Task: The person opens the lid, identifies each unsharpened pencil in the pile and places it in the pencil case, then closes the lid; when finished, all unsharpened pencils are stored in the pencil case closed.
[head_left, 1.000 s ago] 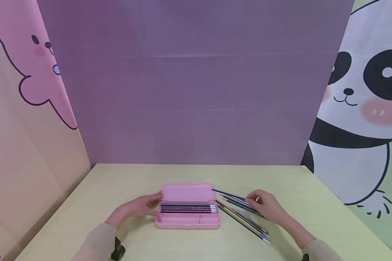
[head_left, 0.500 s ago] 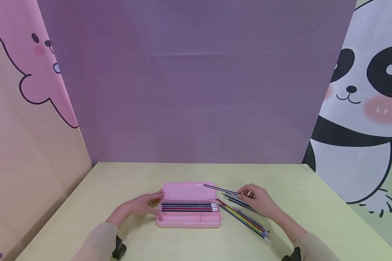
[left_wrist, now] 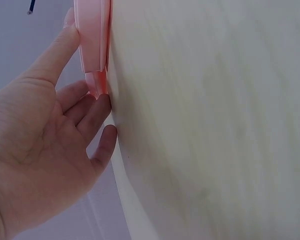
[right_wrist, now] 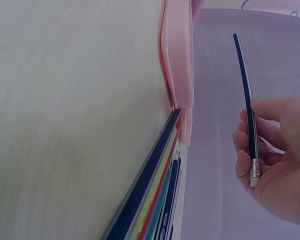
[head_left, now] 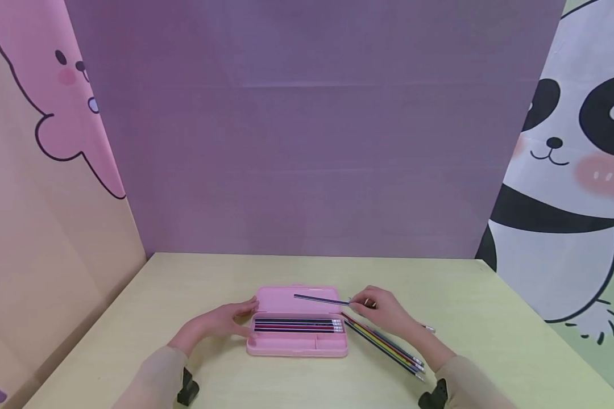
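Note:
An open pink pencil case [head_left: 281,344] lies on the table, its lid [head_left: 276,301] folded back. Several dark and red pencils [head_left: 297,325] are lined up in its rear compartment. My left hand [head_left: 222,322] holds the case's left end, thumb on the tray and fingers by the lid, as the left wrist view confirms. My right hand [head_left: 381,309] pinches a dark pencil [right_wrist: 247,90] near its white eraser. That pencil is raised, its other end pointing left over the lid. Right of the case, several striped and coloured pencils [head_left: 386,345] lie slanted on the table.
One more pencil end [head_left: 428,328] shows behind the right wrist, the rest of it hidden. The pale wooden table [head_left: 210,278] ends at a purple backdrop [head_left: 307,142]. The case's small front compartments hold nothing visible.
My right hand has lifted the dark pencil from the loose ones and carried it left, bringing it over the case lid. My left hand has stayed at the case.

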`<action>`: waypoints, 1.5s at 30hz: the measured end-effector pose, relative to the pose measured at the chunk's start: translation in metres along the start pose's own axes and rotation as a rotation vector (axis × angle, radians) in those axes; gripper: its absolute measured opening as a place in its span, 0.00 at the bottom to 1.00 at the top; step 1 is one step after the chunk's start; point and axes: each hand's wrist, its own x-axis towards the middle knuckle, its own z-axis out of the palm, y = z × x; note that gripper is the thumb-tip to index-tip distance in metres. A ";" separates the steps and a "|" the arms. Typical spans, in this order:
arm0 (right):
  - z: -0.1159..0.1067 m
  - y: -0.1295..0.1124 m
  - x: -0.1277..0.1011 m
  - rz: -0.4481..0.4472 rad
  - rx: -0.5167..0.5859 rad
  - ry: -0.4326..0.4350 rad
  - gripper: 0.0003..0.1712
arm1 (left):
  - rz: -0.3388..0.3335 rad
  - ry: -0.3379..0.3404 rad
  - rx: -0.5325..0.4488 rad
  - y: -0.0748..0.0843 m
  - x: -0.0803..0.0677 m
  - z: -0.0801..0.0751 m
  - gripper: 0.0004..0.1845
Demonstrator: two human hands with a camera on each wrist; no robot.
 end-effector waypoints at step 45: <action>0.058 -0.031 0.036 -0.102 0.030 -0.212 0.05 | -0.001 0.014 0.018 0.004 -0.002 -0.003 0.47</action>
